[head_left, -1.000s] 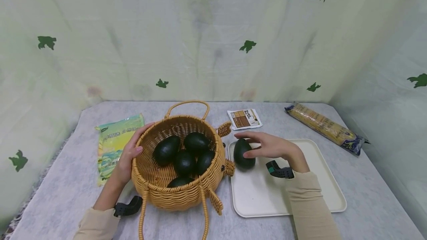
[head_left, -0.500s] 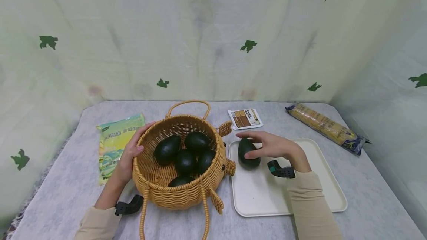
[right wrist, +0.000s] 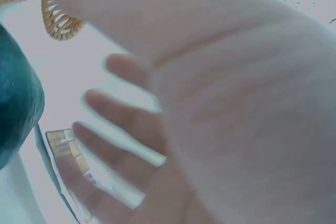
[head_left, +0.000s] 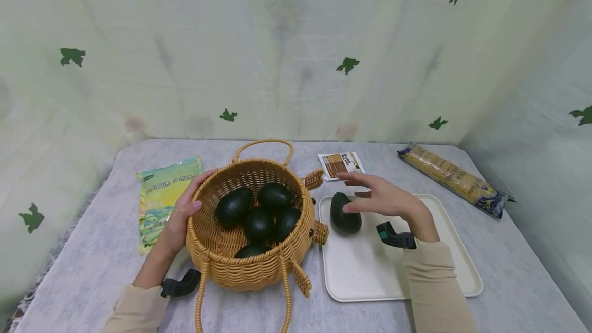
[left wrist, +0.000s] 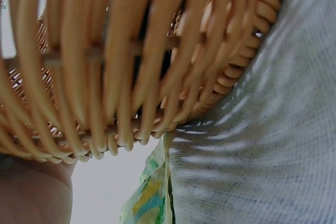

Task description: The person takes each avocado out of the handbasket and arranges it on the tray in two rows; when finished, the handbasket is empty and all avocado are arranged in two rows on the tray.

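Note:
A wicker basket (head_left: 250, 276) with an animal face on its right side stands on the table, tipped toward me, with several avocados (head_left: 233, 207) inside. My left hand (head_left: 178, 222) grips its left rim, thumb over the edge and fingers along the outer wall, mostly hidden. In the left wrist view the basket weave (left wrist: 121, 51) fills the upper part. One avocado (head_left: 344, 222) lies at the left end of a white tray (head_left: 361, 276). My right hand (head_left: 384, 197) hovers beside and over it with fingers spread; in the right wrist view, nothing lies between those fingers (right wrist: 121, 114) and the palm.
Left of the basket lies a green and yellow bag (head_left: 162, 199). Behind the tray is a small brown and white packet (head_left: 339, 164). A long pack of noodles (head_left: 453, 179) rests at the back right. The basket handles (head_left: 263, 142) stick out at back and front.
The avocado on the tray shifted slightly right under my right hand, which has since loosened its fingers and lifted off it. The left hand and basket keep their place.

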Demonstrator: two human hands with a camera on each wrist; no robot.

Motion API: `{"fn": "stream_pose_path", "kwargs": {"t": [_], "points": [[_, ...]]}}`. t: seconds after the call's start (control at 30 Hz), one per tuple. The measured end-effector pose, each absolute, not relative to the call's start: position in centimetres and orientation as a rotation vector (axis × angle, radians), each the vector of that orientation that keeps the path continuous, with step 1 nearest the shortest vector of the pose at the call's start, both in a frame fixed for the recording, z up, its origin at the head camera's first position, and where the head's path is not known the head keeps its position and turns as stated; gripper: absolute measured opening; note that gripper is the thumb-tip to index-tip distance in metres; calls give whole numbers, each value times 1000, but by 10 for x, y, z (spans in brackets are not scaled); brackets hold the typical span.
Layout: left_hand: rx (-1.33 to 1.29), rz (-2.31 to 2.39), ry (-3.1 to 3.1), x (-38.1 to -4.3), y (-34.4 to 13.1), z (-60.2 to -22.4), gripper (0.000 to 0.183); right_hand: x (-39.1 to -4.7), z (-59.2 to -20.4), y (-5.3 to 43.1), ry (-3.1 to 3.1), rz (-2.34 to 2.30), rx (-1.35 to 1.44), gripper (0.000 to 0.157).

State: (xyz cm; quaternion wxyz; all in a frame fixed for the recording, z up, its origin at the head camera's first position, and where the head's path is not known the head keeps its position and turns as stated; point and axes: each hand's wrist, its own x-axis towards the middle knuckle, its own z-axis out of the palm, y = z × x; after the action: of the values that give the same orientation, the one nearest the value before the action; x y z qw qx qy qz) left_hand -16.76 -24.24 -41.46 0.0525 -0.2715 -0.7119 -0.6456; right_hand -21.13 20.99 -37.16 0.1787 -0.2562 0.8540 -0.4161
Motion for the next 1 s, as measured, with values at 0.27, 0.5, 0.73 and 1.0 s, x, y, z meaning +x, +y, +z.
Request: {"fn": "stream_pose_path", "kwargs": {"t": [0.27,0.5,0.73,1.0], "points": [[-849,-1953,-2151,-167,-242,-414,61,-207,-359,199,2572,-1390,-817,66],[-832,-1945,-2161,-168,-241,-414,62,-197,-342,179,2608,-1485,-871,59],[-808,-1950,-2151,-168,-240,-416,63,-195,-329,158,2570,-1488,-963,53],[-815,-1942,-2157,-168,-242,-417,62,-198,-312,135,2512,-1444,-1076,53]]}}
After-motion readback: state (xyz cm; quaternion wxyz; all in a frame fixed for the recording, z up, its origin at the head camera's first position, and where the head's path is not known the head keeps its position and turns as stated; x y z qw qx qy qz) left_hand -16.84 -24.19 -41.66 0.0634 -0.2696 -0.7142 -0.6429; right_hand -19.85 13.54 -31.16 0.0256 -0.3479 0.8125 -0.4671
